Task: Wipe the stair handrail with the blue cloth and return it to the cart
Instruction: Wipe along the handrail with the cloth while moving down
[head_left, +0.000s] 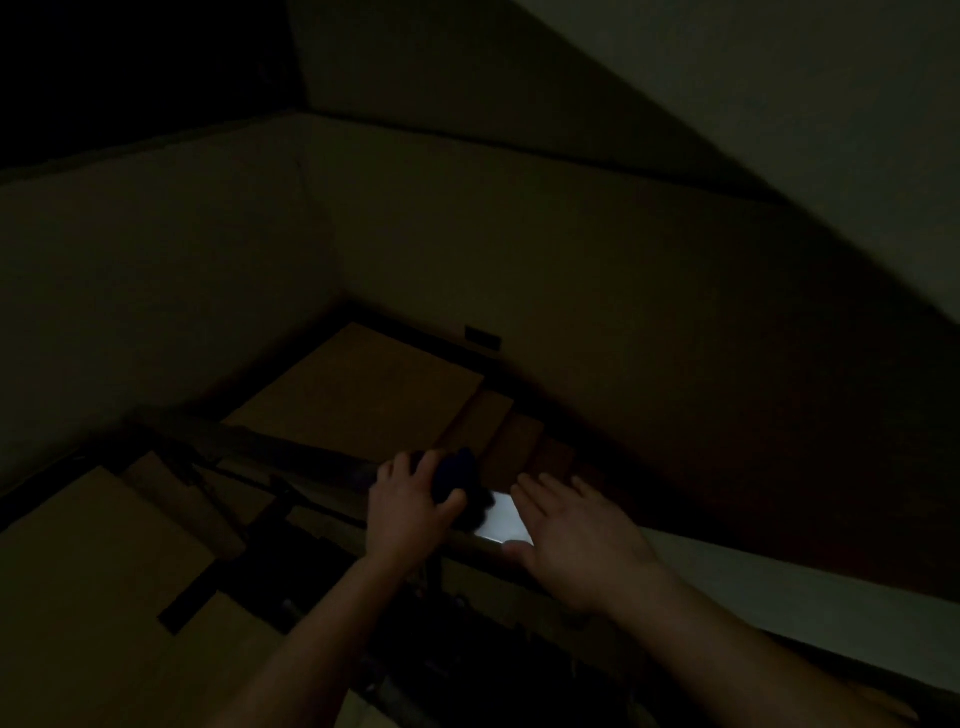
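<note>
We find the stairwell very dimly lit, so fine detail is hard to make out. The left hand (410, 499) is closed over the blue cloth (460, 480), which reads as a dark bunched mass under and just beyond the fingers; the grip is curled down, pressing the cloth onto the top of the stair handrail (311, 457). The handrail runs from the left of the view, under this hand, and on toward the lower right as a pale band.

The right hand (576, 535) lies just right of the cloth, fingers spread and extended, palm down, grip wide open and holding nothing. Whether it touches the rail surface or hovers above it we cannot tell. Between the two hands a small bright reflective patch (504, 519) shows on the rail top.

Beyond the rail, brown stair treads (514, 441) descend to a landing (363, 395). A further flight of steps (93, 566) shows at lower left, beyond dark balusters. Plain walls (623, 312) enclose the well, with a small dark rectangular plate (483, 336) set low on the far wall.
</note>
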